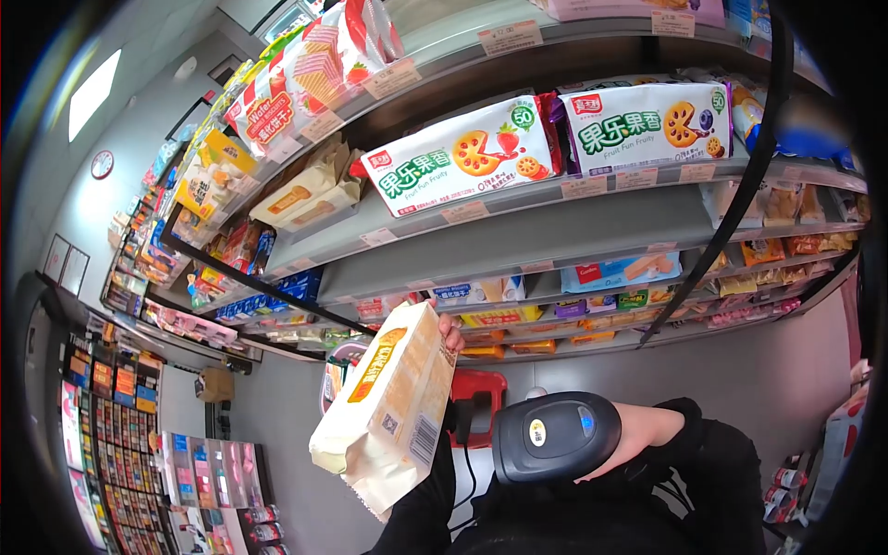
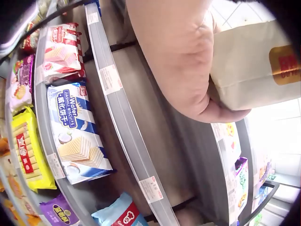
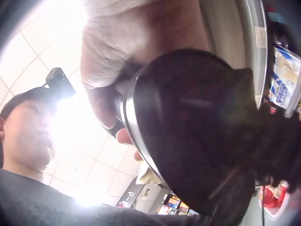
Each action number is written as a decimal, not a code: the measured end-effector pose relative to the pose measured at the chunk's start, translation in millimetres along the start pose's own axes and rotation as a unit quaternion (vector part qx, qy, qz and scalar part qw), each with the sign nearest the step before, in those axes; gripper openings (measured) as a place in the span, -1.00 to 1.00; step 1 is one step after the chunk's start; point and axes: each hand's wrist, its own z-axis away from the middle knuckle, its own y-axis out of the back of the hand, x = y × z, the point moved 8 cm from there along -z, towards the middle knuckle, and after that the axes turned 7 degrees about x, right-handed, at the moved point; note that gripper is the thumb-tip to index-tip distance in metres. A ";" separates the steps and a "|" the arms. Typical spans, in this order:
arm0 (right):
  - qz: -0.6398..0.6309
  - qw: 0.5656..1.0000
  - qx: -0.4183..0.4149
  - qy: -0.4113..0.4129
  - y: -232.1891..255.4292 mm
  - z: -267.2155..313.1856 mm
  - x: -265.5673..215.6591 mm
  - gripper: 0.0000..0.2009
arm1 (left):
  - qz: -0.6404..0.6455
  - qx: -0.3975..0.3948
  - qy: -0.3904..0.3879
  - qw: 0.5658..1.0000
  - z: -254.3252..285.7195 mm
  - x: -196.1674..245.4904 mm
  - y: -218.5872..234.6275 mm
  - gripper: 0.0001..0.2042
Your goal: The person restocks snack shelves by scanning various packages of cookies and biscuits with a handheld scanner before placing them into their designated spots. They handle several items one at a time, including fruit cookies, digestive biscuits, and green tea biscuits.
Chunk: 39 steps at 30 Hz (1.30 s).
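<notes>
My left hand grips a cream-coloured biscuit packet from behind, with fingertips showing at its upper right edge in the head view. An orange label runs along the packet's face, and a barcode is printed near its lower end. In the left wrist view, the thumb side of the hand wraps round the packet. My right hand holds a dark barcode scanner, its fingers curled round the handle. Seen from the head, the scanner's body hides most of that hand. Its front points at the packet, a short gap away.
Shelves ahead carry Fruit Fun Fruity biscuit packs, wafer packs and similar cream packets. A black cable hangs below the scanner. A red basket stands on the floor behind it. Display racks line the left side.
</notes>
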 end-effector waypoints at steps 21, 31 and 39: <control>-0.087 0.986 -0.025 -0.137 4.8 0.1 12.8 -0.88 | -0.010 -0.014 -0.001 1.000 1.3 5.2 9.8 -0.48; -0.091 0.983 -0.030 -0.154 6.4 2.8 13.4 -0.72 | -0.059 0.162 -0.021 0.985 21.4 16.7 25.3 -0.49; -0.065 0.994 0.085 -0.022 29.1 3.1 13.0 -0.44 | -0.090 0.388 -0.083 0.914 75.7 44.3 42.0 -0.51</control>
